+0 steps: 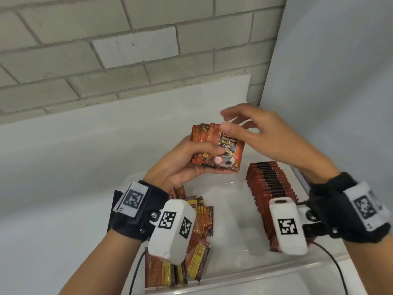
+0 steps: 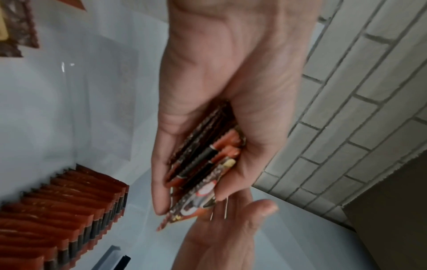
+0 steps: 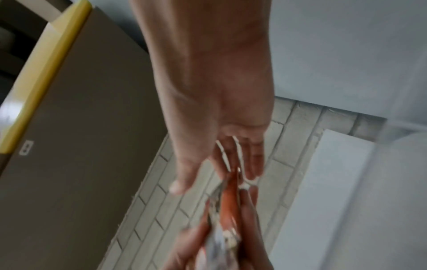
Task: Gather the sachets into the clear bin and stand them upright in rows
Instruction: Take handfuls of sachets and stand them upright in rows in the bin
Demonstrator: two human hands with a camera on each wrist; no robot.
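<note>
- While loose sachets (image 1: 197, 237) lie in a heap at the left of the clear bin (image 1: 251, 271), the left hand (image 1: 180, 165) holds a fanned stack of sachets (image 1: 217, 152) above the bin's far end, thumb across the front and fingers (image 2: 159, 182) curled round the back.
- In the middle, the bin's floor is bare between the heap and the row.
- The right hand (image 1: 261, 137) hovers just over the stack's top edge, fingers (image 3: 254, 160) loose and spread, gripping nothing.
- At the right, a long row of sachets (image 1: 270, 199) stands upright along the bin's wall.
- The step in hand looks like squaring up the stack; next, it probably needs tapping even, then setting down upright beside the row without toppling it.
</note>
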